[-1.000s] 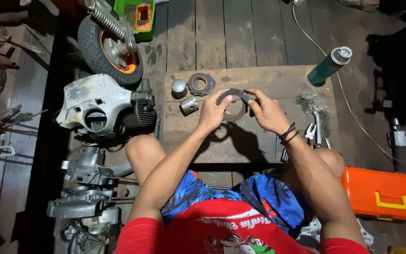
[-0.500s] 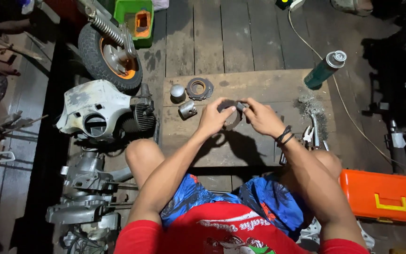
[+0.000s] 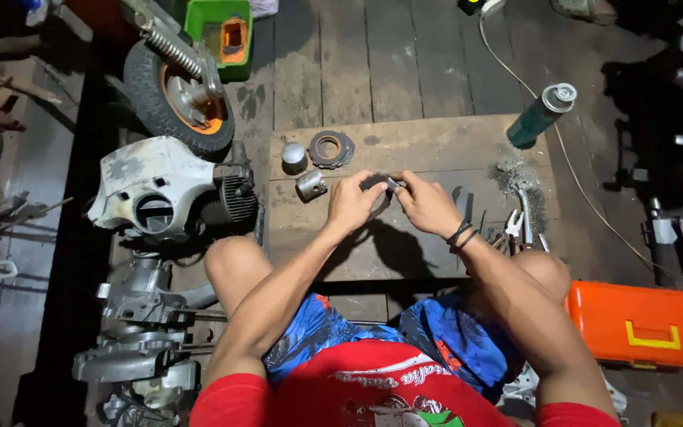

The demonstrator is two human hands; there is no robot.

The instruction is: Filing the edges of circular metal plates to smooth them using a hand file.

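I see my left hand (image 3: pixel 351 204) and right hand (image 3: pixel 428 204) meeting over the middle of the wooden board (image 3: pixel 405 253), both pinched on the same dark metal ring (image 3: pixel 379 190), a thin flat part that looks like a clutch plate or gasket; the left fingers curl round its left rim and the right thumb and forefinger nip its right edge, so it hangs between them just above the board. I judge it light and stiff, thin enough to bend if twisted, likely oily and slick, so the rim at opposite sides is the place to hold it, as both hands do now. Just left of my left hand lies a small metal piston (image 3: pixel 310 186) on its side, and beyond it a rounded silver cap (image 3: pixel 293 155) and a toothed dark disc (image 3: pixel 332 149). Right of my right hand lie pliers and small tools (image 3: pixel 515 225) beside a patch of grey filings (image 3: pixel 519 178). Farther off to the right a green spray can (image 3: pixel 541 117) with a grey cap lies tilted, its label too small to make out, and nearer me sits an orange plastic case (image 3: pixel 642 326) with a yellow latch. Far to the left stand a white engine shroud (image 3: pixel 152 190) and a small wheel (image 3: pixel 179 95) with an orange hub, with a green crate (image 3: pixel 219 32) beyond.
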